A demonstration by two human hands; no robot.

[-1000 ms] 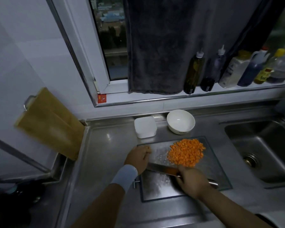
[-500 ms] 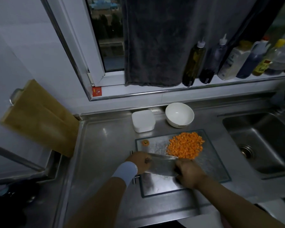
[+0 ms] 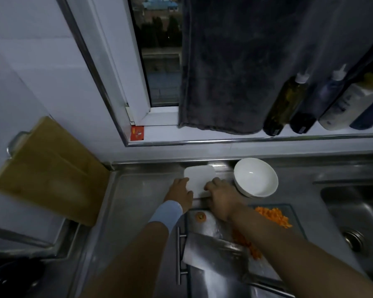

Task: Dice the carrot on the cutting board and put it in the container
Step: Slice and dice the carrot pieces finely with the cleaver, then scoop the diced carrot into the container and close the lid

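Steel kitchen counter (image 3: 138,201) under a window, dim light. I am watching through the head camera, looking down over both forearms.

- White, square, lidded plastic container (image 3: 199,178) sits at the back of the counter, just left of a round white ceramic bowl (image 3: 255,179).
- Left hand (image 3: 179,192), pale blue wristband (image 3: 166,211) behind it, grips the container's left side.
- Right hand (image 3: 222,197) grips the container's near right corner, fingers curled over the lid edge.
- Clear glass cutting board (image 3: 216,225) lies nearer to me. The orange diced carrot (image 3: 274,217) is heaped on it, to the right of the right forearm and partly hidden by it.
- Round carrot stub (image 3: 200,217) sits near the board's far left corner.
- Broad steel cleaver (image 3: 211,250) lies flat on the board, apart from both hands.
- Steel sink basin (image 3: 357,207) to the right. A wooden chopping board (image 3: 50,171) leans on the left wall.
- Dark green bottle (image 3: 286,104) and others line the sill.
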